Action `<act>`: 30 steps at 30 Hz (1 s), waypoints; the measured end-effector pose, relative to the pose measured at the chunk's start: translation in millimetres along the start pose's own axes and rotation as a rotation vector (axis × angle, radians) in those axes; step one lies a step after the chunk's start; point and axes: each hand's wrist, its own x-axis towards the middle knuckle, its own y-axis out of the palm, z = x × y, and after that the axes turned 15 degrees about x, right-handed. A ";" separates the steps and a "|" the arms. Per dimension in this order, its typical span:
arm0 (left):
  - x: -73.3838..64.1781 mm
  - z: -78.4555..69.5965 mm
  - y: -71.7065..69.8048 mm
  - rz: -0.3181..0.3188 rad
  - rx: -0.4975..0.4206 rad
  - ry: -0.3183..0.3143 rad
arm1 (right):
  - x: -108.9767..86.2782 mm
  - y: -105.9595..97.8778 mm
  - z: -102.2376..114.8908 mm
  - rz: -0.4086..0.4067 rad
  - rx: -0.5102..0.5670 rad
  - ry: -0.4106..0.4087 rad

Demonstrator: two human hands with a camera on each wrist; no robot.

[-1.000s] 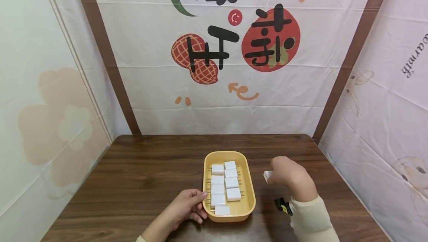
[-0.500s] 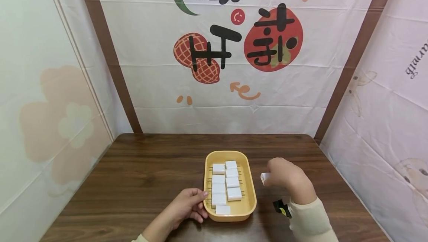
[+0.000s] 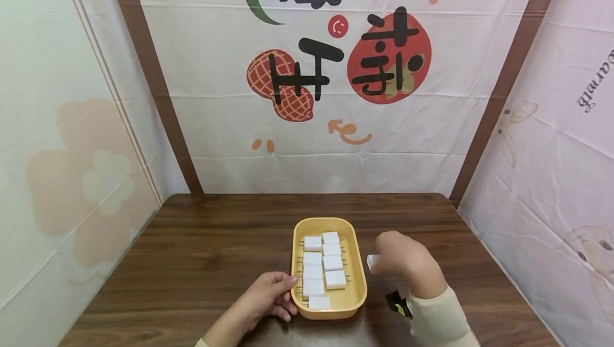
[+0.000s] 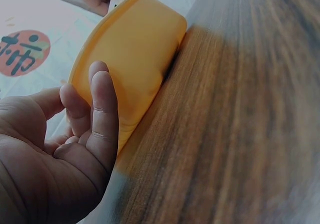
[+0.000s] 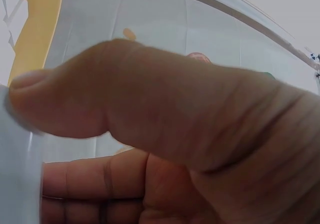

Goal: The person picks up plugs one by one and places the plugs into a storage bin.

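A yellow tray (image 3: 347,298) stands on the table, holding several white plug-in chargers (image 3: 313,272) in two columns. Their metal prongs point outward to the left and right. My left hand (image 3: 269,296) grips the tray's left rim near the front, thumb on top. In the left wrist view its fingers lie against the outer wall of the tray (image 4: 140,48). Just right of the tray, my right hand (image 3: 408,261) pinches another white charger (image 3: 371,263). The right wrist view shows the thumb pressed on this charger (image 5: 20,159); its prongs are hidden.
The brown wooden table (image 3: 216,240) extends on both sides of the tray. A printed white cloth (image 3: 288,171) hangs along its back edge, with more cloth at the left and right. A black strap piece (image 3: 398,304) hangs at the right wrist.
My right hand has moved left and slightly toward the front with the charger, closer to the tray's right rim. The left hand and the tray have stayed in place.
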 end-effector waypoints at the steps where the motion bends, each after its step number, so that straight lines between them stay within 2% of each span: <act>1: -0.2 0.2 0.0 0.000 0.000 -0.002 | -0.1 1.2 1.0 0.007 0.003 0.004; 9: -0.4 -0.2 0.1 0.000 -0.002 -0.005 | 1.2 9.6 8.6 0.060 -0.002 0.050; 15: -0.2 -1.9 -0.3 0.000 0.002 0.004 | 0.6 12.6 13.0 0.059 -0.041 0.027; 22: -0.5 -2.2 -0.5 0.002 0.001 0.005 | -1.5 18.3 19.3 0.051 -0.034 0.020; 30: -0.9 -1.1 0.6 0.003 -0.001 0.000 | -2.6 24.9 24.3 0.051 -0.092 0.013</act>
